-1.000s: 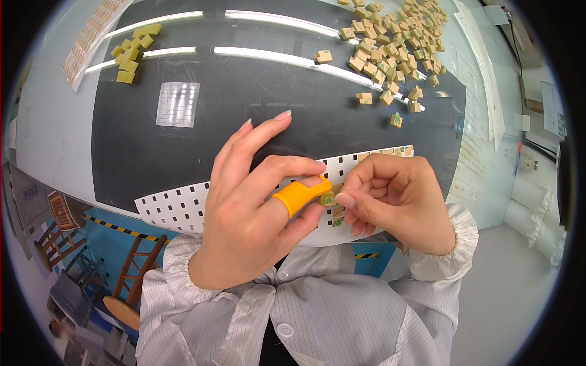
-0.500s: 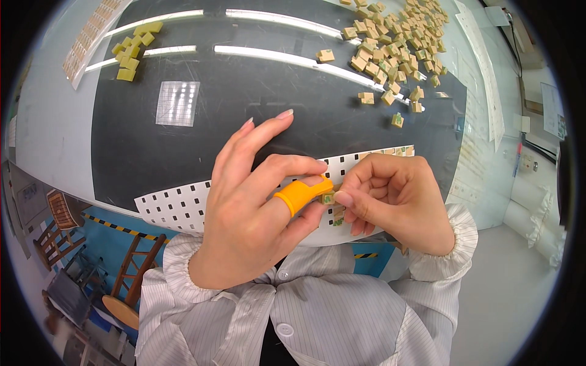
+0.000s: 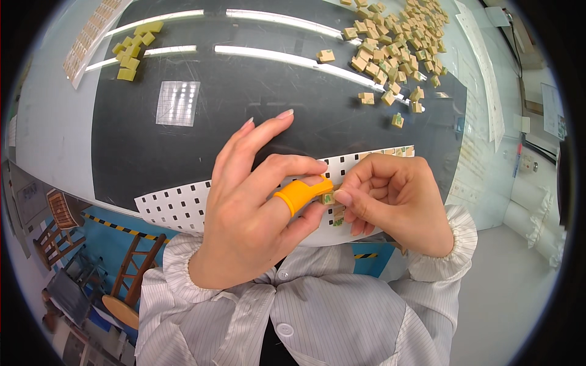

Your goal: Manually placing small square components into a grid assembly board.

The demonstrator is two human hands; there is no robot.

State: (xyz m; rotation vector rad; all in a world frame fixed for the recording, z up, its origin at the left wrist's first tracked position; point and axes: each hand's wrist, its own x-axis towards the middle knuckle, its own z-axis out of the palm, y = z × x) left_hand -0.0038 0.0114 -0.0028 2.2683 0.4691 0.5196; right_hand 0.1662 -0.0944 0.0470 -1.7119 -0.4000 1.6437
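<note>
A small tan block (image 3: 328, 199) with a green mark on its face sits between the fingertips of both hands, over a white sheet with rows of black squares (image 3: 183, 210). My left hand (image 3: 250, 195) pinches it between the thumb and a finger wearing an orange finger sleeve (image 3: 296, 194). Its other fingers stretch away over the dark mat. From the other side, my right hand (image 3: 390, 195) grips the block between thumb and curled forefinger. Below the block, tan and green pieces show on the sheet. More pieces line the sheet's far right end, and my hands hide its middle.
Loose tan blocks (image 3: 390, 52) lie heaped at the far right of the dark mat (image 3: 244, 91). Yellow blocks (image 3: 128, 55) and a clear gridded square (image 3: 177, 104) are at the left. A sheet of tan pieces (image 3: 94, 39) lies far left. Wooden chairs (image 3: 131, 274) stand below the table.
</note>
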